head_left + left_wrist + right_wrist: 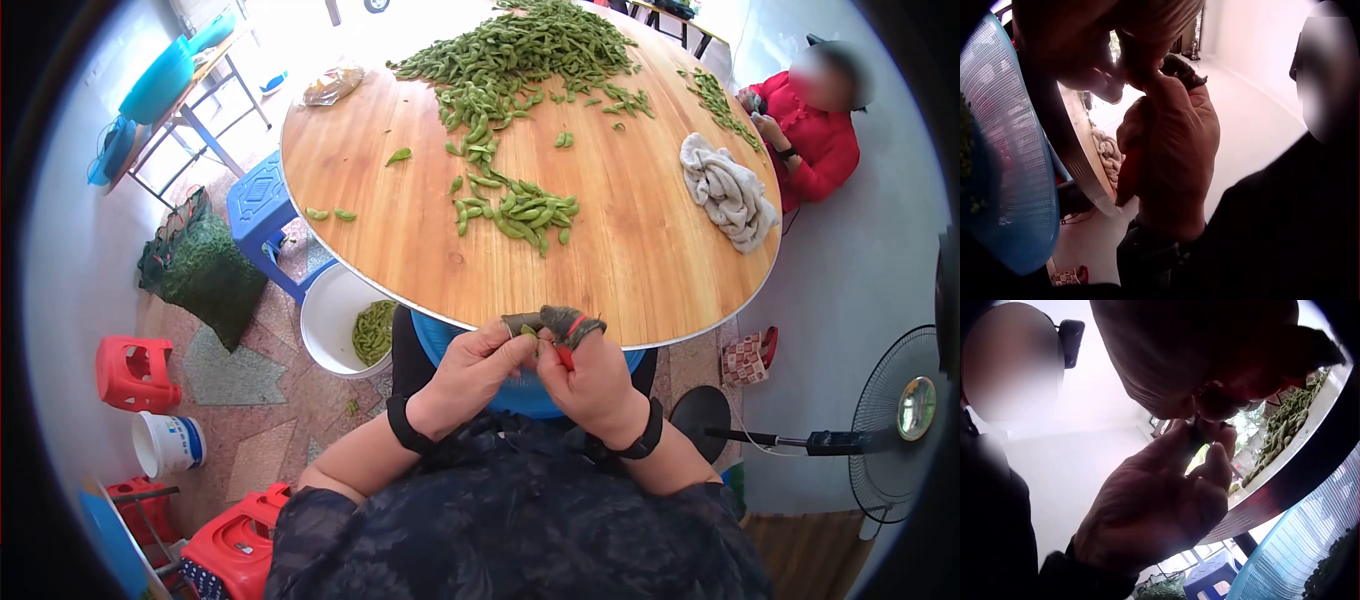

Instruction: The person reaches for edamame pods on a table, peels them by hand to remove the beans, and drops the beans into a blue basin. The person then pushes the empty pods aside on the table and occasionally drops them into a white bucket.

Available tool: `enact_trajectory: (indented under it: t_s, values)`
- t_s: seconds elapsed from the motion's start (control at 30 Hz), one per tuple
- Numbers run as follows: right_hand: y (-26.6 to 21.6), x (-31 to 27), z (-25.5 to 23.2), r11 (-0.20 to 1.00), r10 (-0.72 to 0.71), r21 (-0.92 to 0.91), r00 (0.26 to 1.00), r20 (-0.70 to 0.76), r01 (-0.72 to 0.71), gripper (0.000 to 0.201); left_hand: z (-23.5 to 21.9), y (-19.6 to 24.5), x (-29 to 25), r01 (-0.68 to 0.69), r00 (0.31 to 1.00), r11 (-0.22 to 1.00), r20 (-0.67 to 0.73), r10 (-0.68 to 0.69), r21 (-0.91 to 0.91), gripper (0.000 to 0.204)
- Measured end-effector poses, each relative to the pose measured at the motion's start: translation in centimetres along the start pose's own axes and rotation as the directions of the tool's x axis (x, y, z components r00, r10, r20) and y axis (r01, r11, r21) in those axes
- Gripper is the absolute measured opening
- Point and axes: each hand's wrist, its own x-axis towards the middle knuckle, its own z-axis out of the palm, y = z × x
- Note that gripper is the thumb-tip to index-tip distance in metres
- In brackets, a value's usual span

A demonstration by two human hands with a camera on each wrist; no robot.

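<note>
Over the table's near edge, both hands meet at a green edamame pod (528, 331). My left hand (470, 372) pinches the pod between thumb and curled fingers. My right hand (598, 388) closes on it from the other side, fingers bent, with dark cloth (578, 325) and a red band about its fingers. A red piece (565, 358) shows at the right thumb; I cannot tell what it is. In both wrist views the fingertips crowd together and mostly hide the pod. Below the hands sits a blue mesh basket (1022, 162) with green bits inside.
A round wooden table (380, 240) bears a large edamame heap (530, 45), a smaller pile (530, 210) and a grey cloth (725, 190). At left stand a white bucket (325, 330) with pods and a blue stool (260, 205). A fan (895, 420) and a seated person (815, 135) are right.
</note>
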Motion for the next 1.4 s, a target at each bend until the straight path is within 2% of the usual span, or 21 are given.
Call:
enact_trajectory:
  t_s: [0.07, 0.1, 0.17, 0.2, 0.23, 0.27, 0.3, 0.37, 0.4, 0.5, 0.53, 0.6, 0.63, 0.67, 0.7, 0.73, 0.8, 0.87, 0.93, 1.2, 1.4]
  values:
    - [0.1, 0.0, -0.6, 0.997, 0.047, 0.059, 0.998, -0.041, -0.044, 0.027, 0.6, 0.1, 0.2, -0.19, 0.974, 0.981, -0.117, 0.192, 0.032, 0.021]
    - [0.3, 0.0, -1.0, 0.99, 0.092, 0.117, 0.993, -0.076, -0.083, 0.024, 0.6, 0.0, 0.2, -0.185, 0.975, 0.982, -0.116, 0.188, 0.037, 0.021]
    - [0.3, 0.4, -1.7, 0.992, 0.068, 0.11, 0.997, -0.04, -0.064, 0.021, 0.5, -0.1, 0.2, -0.225, 0.957, 0.966, -0.159, 0.244, 0.13, 0.019]
    - [-0.1, 0.4, -1.8, 0.977, 0.131, 0.169, 0.991, 0.017, -0.132, 0.021, 0.5, -0.2, 0.2, -0.221, 0.958, 0.967, -0.159, 0.24, 0.13, 0.019]
    - [-0.2, 0.4, -1.9, 0.953, 0.19, 0.224, 0.979, 0.079, -0.203, 0.023, 0.3, -0.2, 0.2, -0.302, 0.912, 0.815, -0.097, 0.397, 0.494, 0.019]
    - [0.0, 0.5, -1.8, 0.952, 0.195, 0.226, 0.978, 0.079, -0.208, 0.023, 0.2, -0.2, 0.1, -0.339, 0.857, 0.531, 0.023, 0.514, 0.777, 0.022]
    - [0.5, 0.6, -1.6, 0.956, 0.213, 0.175, 0.968, 0.135, -0.235, 0.025, 0.2, -0.2, 0.1, -0.337, 0.859, 0.531, 0.022, 0.512, 0.777, 0.022]
    - [1.1, 1.0, -1.4, 0.958, 0.232, 0.127, 0.953, 0.192, -0.259, 0.028, 0.2, 0.2, 0.1, -0.357, 0.823, 0.186, 0.213, 0.527, 0.915, 0.018]
    - [1.3, 1.1, -1.3, 0.95, 0.254, 0.118, 0.937, 0.241, -0.288, 0.029, 0.6, 0.5, 0.2, -0.384, 0.787, 0.158, 0.233, 0.571, 0.91, 0.022]
    - [2.2, 1.0, -1.2, 0.937, 0.264, 0.133, 0.903, 0.339, -0.324, 0.031, 0.0, 0.6, 0.1, -0.386, 0.784, 0.123, 0.255, 0.566, 0.914, 0.019]
    - [2.4, 0.9, -1.3, 0.931, 0.251, 0.156, 0.889, 0.384, -0.33, 0.03, -0.2, 0.5, 0.1, -0.387, 0.786, 0.126, 0.256, 0.563, 0.914, 0.019]
    - [2.1, 1.1, -2.0, 0.902, 0.287, 0.19, 0.867, 0.408, -0.388, 0.03, -0.5, 0.1, 0.2, -0.427, 0.845, 0.384, 0.21, 0.492, 0.818, 0.015]
    - [2.0, 1.2, -2.2, 0.871, 0.314, 0.223, 0.844, 0.434, -0.439, 0.03, -0.6, 0.0, 0.1, -0.427, 0.846, 0.386, 0.21, 0.491, 0.818, 0.015]
    - [2.1, 1.2, -2.2, 0.869, 0.316, 0.224, 0.844, 0.434, -0.441, 0.03, -0.5, 0.1, 0.0, -0.381, 0.898, 0.532, 0.166, 0.407, 0.756, 0.013]
    - [2.3, 1.1, -2.2, 0.904, 0.233, 0.241, 0.88, 0.414, -0.352, 0.026, -0.4, 0.1, -0.2, -0.317, 0.941, 0.665, 0.133, 0.312, 0.677, 0.011]
    - [2.4, 1.0, -2.2, 0.931, 0.146, 0.255, 0.908, 0.392, -0.26, 0.022, -0.3, 0.1, -0.4, -0.314, 0.942, 0.666, 0.133, 0.309, 0.676, 0.011]
    - [2.4, 0.9, -2.3, 0.898, 0.173, 0.302, 0.888, 0.425, -0.32, 0.018, 0.0, 0.3, -0.6, -0.064, 0.998, 0.939, -0.003, 0.069, 0.338, 0.011]
    - [2.5, 0.8, -2.2, 0.859, 0.193, 0.346, 0.865, 0.462, -0.376, 0.014, -0.2, 0.0, -0.5, -0.056, 0.998, 0.953, 0.002, 0.058, 0.297, 0.011]
    - [2.9, 0.4, -1.7, 0.916, 0.125, 0.3, 0.9, 0.417, -0.266, 0.012, -0.4, -0.3, -0.5, -0.046, 0.999, 0.966, 0.009, 0.045, 0.255, 0.011]
    - [2.8, -0.1, -1.5, 0.938, 0.13, 0.24, 0.893, 0.431, -0.252, 0.014, -0.1, -0.3, -0.8, -0.209, 0.971, 0.799, 0.024, 0.237, 0.564, 0.008]
    - [1.4, 0.4, -2.3, 0.962, 0.122, 0.163, 0.882, 0.455, -0.217, 0.017, 0.2, -0.5, -0.9, -0.286, 0.942, 0.768, 0.02, 0.336, 0.573, 0.02]
